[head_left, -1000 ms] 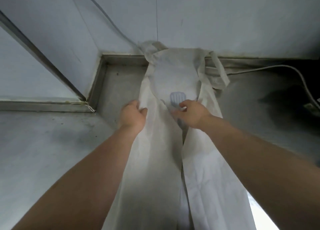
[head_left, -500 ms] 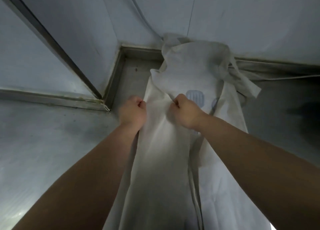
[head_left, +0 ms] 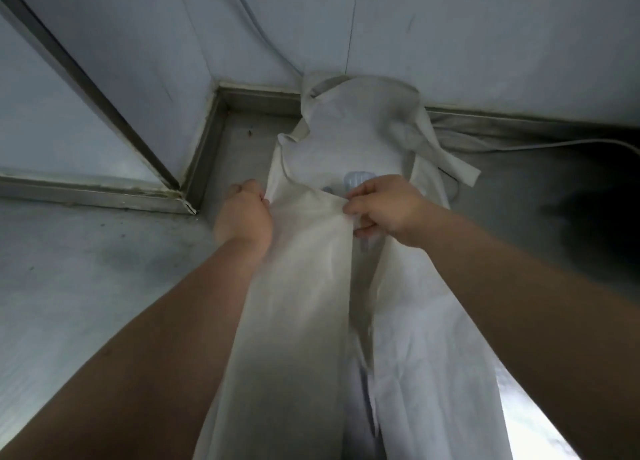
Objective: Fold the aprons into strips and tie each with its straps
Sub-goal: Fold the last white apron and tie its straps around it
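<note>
A white apron [head_left: 349,137] lies lengthwise on a steel counter, its bib end against the back wall and its lower part running toward me. A pale blue print shows near its middle. My left hand [head_left: 242,214] grips the apron's left edge, fingers curled on the cloth. My right hand [head_left: 381,205] pinches a lifted fold of the same cloth near the centre. Between the two hands the fabric is raised into a taut flap over the middle. A loose white strap [head_left: 446,158] trails off to the right of the bib.
The steel counter [head_left: 86,269] meets a raised metal ledge [head_left: 104,196] at the left and grey wall panels behind. A grey cable [head_left: 554,144] runs along the back right, where the counter lies in dark shadow.
Both hands went from resting on the apron to gripping it. They have lifted the left side into a flap and spread a little apart, the right hand moving right over the print.
</note>
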### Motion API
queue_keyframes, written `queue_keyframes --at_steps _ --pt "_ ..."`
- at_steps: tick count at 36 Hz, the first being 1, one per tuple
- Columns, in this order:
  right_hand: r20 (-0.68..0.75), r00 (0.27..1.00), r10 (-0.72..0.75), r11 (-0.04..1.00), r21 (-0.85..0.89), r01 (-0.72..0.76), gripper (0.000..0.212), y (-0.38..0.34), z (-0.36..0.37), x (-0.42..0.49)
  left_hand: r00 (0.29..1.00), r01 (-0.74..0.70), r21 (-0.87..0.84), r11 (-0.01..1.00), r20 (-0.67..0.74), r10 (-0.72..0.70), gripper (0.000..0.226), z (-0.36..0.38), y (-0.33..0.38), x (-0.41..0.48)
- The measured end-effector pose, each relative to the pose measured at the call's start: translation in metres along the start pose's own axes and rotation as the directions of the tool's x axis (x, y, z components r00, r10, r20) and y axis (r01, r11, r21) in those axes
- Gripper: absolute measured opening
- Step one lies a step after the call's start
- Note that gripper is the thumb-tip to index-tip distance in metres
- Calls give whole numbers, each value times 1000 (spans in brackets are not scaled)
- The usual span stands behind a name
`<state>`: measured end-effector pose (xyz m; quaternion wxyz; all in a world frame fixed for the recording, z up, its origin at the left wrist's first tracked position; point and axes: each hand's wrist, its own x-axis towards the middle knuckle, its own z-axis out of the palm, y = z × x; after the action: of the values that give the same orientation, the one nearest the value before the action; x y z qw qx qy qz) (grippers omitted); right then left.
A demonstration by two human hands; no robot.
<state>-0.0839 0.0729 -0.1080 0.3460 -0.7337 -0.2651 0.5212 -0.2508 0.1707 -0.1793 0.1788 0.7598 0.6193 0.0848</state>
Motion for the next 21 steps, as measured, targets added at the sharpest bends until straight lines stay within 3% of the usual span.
queue_keyframes --at_steps 2,5,7,8,10,11,12,15,17,19,21 --pt "-16 1000 13 1000 22 -13 17 1 -11 -8 1000 10 59 998 -11 -10 21 2 4 -1" --pt "-69 997 32 984 -173 -43 26 6 -29 -16 999 -34 262 964 45 22 27 2 17 -6" --pt "-302 948 -99 965 -261 18 33 11 -44 -15 993 -68 352 933 118 28 29 -2 29 -12" --pt "-482 854 -195 956 -290 54 37 13 -53 -17 988 -78 369 926 155 22 31 -5 35 -17" --pt "-758 578 -302 948 -301 100 54 9 -65 -26 974 -93 327 940 226 18 36 -5 42 -23" --pt "-815 501 -293 955 -275 112 66 7 -72 -34 967 -102 296 950 255 25 39 -4 47 -28" --pt "-829 497 -256 966 -244 91 79 6 -75 -36 962 -104 277 955 273 26 41 -3 49 -33" --pt "-739 665 -105 969 -226 -98 92 17 -86 -45 971 -130 113 985 214 104 38 2 65 -59" --pt "-603 793 -87 943 -306 -130 69 28 -88 -45 960 -188 -63 980 200 197 31 2 79 -78" --pt "-453 887 -87 920 -378 -102 51 43 -86 -48 919 -202 -167 965 307 246 27 6 95 -96" --pt "-327 945 -32 926 -365 -95 46 61 -78 -50 893 -101 -243 965 405 196 27 15 104 -104"
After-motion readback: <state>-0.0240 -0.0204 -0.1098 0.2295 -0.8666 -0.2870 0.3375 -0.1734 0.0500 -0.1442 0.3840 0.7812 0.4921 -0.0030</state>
